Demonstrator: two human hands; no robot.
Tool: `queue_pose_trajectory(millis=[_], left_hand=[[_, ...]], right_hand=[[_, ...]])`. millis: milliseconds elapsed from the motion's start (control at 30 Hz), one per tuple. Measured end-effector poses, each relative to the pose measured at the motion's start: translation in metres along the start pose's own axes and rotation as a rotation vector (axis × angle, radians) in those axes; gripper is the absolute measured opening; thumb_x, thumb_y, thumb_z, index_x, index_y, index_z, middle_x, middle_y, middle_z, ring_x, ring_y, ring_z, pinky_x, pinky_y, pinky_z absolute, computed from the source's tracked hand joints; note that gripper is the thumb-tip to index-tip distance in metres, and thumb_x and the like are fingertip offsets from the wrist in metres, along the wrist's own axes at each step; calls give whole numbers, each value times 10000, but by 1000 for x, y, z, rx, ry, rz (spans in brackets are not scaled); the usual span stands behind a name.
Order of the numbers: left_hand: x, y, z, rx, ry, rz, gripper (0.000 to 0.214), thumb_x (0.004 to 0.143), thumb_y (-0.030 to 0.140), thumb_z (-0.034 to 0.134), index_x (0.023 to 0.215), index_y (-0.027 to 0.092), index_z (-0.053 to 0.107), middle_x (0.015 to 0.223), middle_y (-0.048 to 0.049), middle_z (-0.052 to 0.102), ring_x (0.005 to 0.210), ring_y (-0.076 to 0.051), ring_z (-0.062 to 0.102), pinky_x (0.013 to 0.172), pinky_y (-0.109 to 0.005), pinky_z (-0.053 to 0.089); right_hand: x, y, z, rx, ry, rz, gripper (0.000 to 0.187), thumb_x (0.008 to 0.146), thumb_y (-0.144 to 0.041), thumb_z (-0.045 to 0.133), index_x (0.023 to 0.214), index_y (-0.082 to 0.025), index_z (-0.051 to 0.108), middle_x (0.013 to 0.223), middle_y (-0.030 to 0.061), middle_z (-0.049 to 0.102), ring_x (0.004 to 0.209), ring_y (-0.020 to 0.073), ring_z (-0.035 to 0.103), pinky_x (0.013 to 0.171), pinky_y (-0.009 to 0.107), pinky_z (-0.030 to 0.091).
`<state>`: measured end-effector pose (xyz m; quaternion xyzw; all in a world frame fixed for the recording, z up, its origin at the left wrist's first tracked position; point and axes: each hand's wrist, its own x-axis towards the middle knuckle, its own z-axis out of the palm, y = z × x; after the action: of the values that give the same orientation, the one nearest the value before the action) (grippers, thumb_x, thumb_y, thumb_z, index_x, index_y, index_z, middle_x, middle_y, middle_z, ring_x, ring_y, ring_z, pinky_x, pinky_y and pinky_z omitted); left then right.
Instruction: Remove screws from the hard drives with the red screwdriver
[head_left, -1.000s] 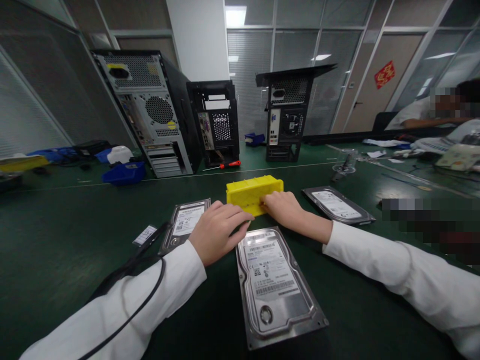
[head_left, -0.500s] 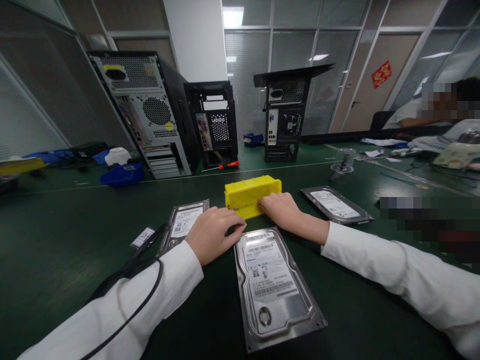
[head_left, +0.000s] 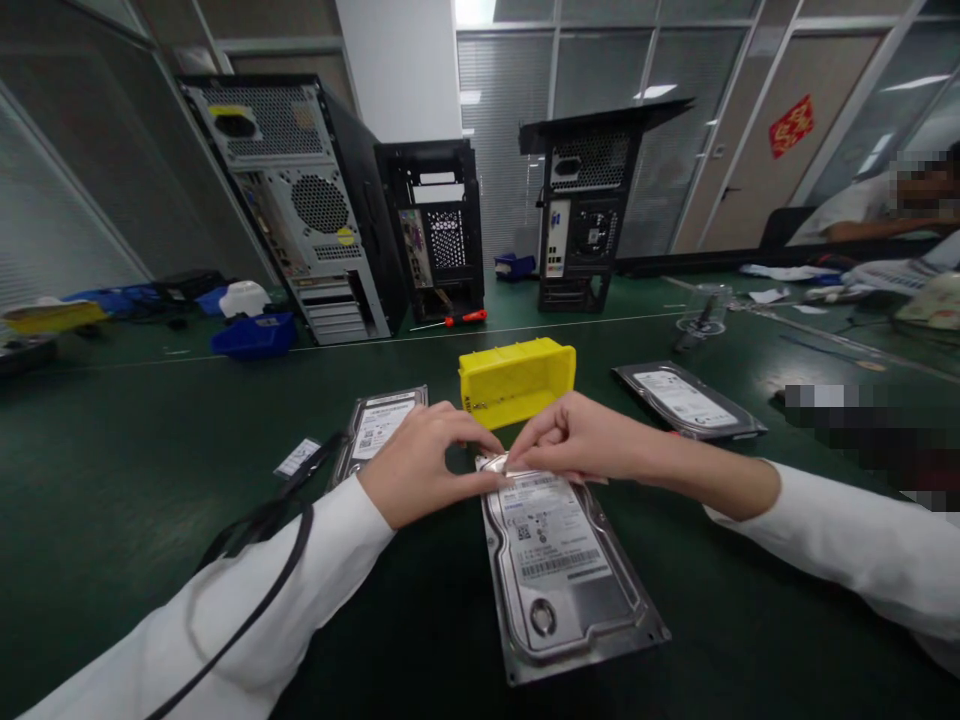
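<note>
The left hand (head_left: 420, 460) and right hand (head_left: 577, 437) meet over the far edge of the centre drive (head_left: 559, 560). On each hand, thumb and forefinger are pressed together in a pinch. The tips touch the drive's far end; whether a small part sits between them cannot be told. The centre drive lies flat on the mat (head_left: 112, 480), label up. Just beyond it stands the yellow bin (head_left: 517, 382). A second drive (head_left: 379, 428) lies left of the centre drive, a third drive (head_left: 686, 400) to its right. Three PC cases (head_left: 442, 235) stand well beyond it.

Judged step: fine work at the drive's far edge. Any following move calls for steady fingertips and a motionless drive.
</note>
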<state>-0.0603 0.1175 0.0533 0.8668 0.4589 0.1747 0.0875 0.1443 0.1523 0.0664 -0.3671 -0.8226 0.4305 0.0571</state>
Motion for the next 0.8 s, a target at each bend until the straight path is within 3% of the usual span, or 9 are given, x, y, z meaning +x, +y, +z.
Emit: queue_pose_trajectory(millis=[200,300,367,433,533,800], left_hand=[[-12,24,-14,-166,-263,197,342,644,404,800,942,302,666,1047,44,623,1011,-205,508,846,-329,280],[-13,24,-18,-262,-329,268,388,570,327,846,918,317,674,1071,52,614,1030,-218,501,869,-332,282],[-14,18,-18,-340,-362,318,370,594,353,813,940,331,683,1096,40,610,1035,-233,503,884,-341,295],[-14,10,-17,-399,-349,323,279,700,409,711,964,321,686,1082,18,621,1017,-232,519,893,-349,302],[-14,2,-13,-408,-278,269,191,828,371,576,954,280,686,1020,-5,644,973,-208,549,909,-347,289],[-13,3,-6,-376,-243,267,123,802,280,633,905,262,699,997,6,656,976,-190,560,893,-324,277]], right_hand=[[-29,-11,25,128,-80,-136,195,781,-270,650,876,-122,734,463,-68,411,415,14,297,386,143,214],[-37,-12,37,164,-147,-173,199,784,-269,646,896,-132,739,571,-24,577,480,31,425,439,138,304],[-41,-10,48,187,-188,-210,211,789,-290,648,920,-153,740,733,13,683,601,59,551,545,137,396],[-44,-7,60,187,-190,-248,225,803,-313,636,945,-170,737,818,25,715,689,76,611,626,135,430],[-46,-3,73,127,-115,-300,204,807,-310,633,934,-195,743,781,15,711,658,60,597,607,126,408],[-45,0,78,28,-7,-301,145,793,-301,655,893,-253,749,780,-9,633,646,50,524,552,159,338]])
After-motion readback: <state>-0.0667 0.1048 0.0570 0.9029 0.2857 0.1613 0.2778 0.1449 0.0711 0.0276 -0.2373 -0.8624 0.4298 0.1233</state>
